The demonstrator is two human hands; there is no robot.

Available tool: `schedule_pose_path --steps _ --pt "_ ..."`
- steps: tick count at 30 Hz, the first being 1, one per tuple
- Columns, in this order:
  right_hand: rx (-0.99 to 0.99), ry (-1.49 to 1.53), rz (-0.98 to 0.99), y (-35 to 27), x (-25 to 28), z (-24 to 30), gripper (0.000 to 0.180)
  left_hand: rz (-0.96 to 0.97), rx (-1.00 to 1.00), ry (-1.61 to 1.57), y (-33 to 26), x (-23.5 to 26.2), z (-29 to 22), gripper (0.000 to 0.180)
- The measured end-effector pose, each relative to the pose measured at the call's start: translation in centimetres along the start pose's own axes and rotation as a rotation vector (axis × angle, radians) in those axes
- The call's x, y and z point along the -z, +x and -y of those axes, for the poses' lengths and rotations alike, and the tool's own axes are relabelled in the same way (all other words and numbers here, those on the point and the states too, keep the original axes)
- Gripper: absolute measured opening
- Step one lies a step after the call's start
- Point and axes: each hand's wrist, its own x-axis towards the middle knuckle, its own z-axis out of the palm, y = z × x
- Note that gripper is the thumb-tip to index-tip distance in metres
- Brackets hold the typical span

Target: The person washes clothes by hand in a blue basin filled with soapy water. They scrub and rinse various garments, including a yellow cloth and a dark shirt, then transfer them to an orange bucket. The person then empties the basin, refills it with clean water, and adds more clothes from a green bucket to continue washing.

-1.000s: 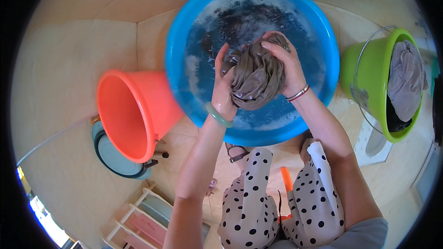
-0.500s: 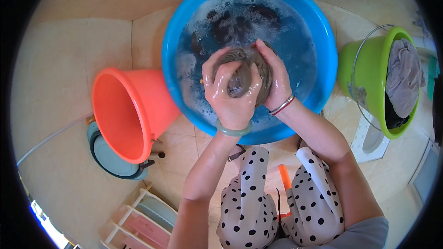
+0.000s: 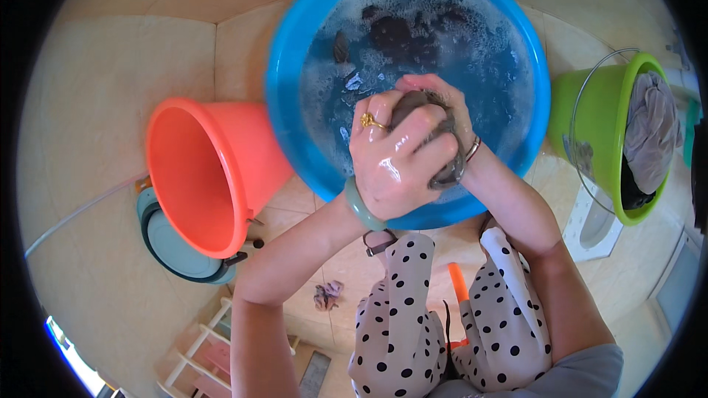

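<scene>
Both my hands press a wet, bunched grey-brown cloth (image 3: 417, 107) between them, over the near part of a round blue basin (image 3: 286, 129). My left hand (image 3: 402, 155) lies on top with bent fingers around the bundle; a gold ring and a pale green bangle are on it. My right hand (image 3: 456, 107) cups the cloth from the far right side, partly hidden behind the bundle. Foamy soapy water (image 3: 479, 66) fills the basin, and dark cloth (image 3: 402, 37) soaks in it toward the far side.
An orange-red bucket (image 3: 240, 169) lies tipped at the left, beside a grey-green basin (image 3: 177, 247). At the right, a green bucket (image 3: 594, 110) holds grey clothing (image 3: 650, 129). A white rack (image 3: 193, 357) stands at the lower left. My knees (image 3: 409, 302) are close to the basin.
My left hand has rolled over the bundle, its elbow swinging out to the left. The cloth is squeezed more tightly and has moved slightly right. The view has shifted a little.
</scene>
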Motion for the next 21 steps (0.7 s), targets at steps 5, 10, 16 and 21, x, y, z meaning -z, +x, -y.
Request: schedule_pose_path --steps 5,10,16,21 --pt "0.161 -0.048 -0.283 2.0 2.8 -1.6 0.024 -0.234 0.666 -0.370 -2.7 -0.4 3.2 0.015" --pt "0.204 -0.449 -0.021 2.7 -1.6 -4.1 0.052 -0.553 1.411 -1.011 -4.4 8.2 3.2 0.036" --pt "0.247 -0.731 0.370 4.8 -10.4 -7.6 0.058 -0.632 1.048 -1.003 -7.3 23.5 1.7 0.041" --pt "0.702 -1.268 0.280 7.2 -9.5 -8.6 0.046 -0.961 1.110 -0.604 -8.5 31.0 2.9 0.043"
